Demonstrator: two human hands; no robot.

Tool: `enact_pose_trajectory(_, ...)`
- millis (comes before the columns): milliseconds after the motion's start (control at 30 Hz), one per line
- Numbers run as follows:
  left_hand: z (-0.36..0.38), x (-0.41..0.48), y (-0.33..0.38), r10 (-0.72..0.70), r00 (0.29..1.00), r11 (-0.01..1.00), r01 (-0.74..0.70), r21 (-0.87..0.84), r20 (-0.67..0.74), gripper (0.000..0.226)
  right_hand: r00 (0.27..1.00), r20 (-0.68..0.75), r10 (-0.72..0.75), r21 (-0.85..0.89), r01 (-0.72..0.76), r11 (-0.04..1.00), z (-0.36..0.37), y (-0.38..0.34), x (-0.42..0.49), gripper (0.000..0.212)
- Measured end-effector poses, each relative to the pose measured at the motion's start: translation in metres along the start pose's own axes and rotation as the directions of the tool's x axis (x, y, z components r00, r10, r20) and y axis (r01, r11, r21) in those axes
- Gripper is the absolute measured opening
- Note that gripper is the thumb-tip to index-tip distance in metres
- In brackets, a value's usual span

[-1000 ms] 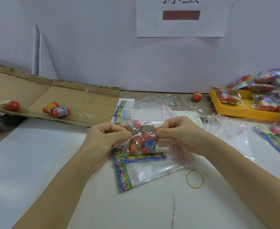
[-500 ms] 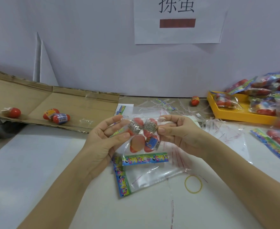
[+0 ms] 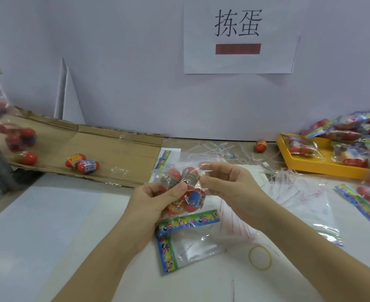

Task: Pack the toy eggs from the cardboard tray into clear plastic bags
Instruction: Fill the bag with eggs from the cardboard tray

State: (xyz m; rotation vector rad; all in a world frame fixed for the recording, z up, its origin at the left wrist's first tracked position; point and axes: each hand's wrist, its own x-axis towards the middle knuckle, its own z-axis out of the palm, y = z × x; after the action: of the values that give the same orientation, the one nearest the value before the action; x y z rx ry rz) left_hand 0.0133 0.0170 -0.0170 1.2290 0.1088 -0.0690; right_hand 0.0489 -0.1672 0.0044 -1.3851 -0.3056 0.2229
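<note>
- Premises: small hand-packing workstation.
- Printed paper sign (image 3: pixel 238 38) on plain white partition wall (image 3: pixel 125 62).
- Yellow tray (image 3: pixel 323 171) heaped with filled bags (image 3: pixel 354 129); empty clear bags (image 3: pixel 192 245) lying on tabletop (image 3: pixel 59 225).
- Loose toy eggs (image 3: pixel 86 165) on flattened cardboard tray (image 3: pixel 114 149).

The white table (image 3: pixel 59 225) carries a flat cardboard tray (image 3: pixel 114 153) at far left, a yellow tray (image 3: pixel 310 168) at far right, empty clear bags (image 3: pixel 190 247) in the middle and a yellow rubber band (image 3: pixel 260 257) just right of them.
</note>
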Motion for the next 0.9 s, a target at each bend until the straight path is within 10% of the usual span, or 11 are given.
enact_pose_trajectory(900,0.007,-0.003,0.002,0.057,0.998,0.998,-0.058,-0.026,-0.018,0.039,0.995,-0.003,0.097,0.034,-0.097,0.995,0.016,0.005,-0.012,0.035)
